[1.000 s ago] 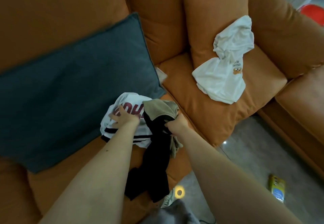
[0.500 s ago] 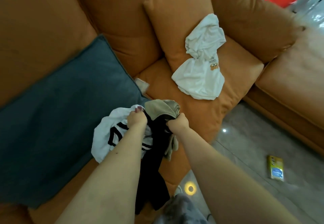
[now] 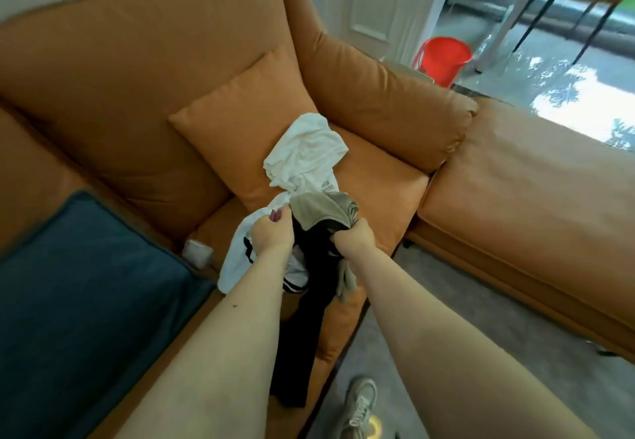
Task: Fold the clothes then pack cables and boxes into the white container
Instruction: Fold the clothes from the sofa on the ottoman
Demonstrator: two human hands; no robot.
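On the sofa point(image 3: 360, 177), a cushion point(image 3: 240, 136) leans against the backrest with a shirt point(image 3: 305, 153) draped over its 5 o'clock corner. A second cushion point(image 3: 79, 284) lies at 8 o'clock. A bucket point(image 3: 441, 60) stands behind the sofa at 1 o'clock. A shoe point(image 3: 359, 407) is on the floor point(image 3: 481, 328) at 6 o'clock.

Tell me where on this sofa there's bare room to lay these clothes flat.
The chaise right of the orange armrest lies bare. The corner seat is crowded by the orange pillow and white shirt.
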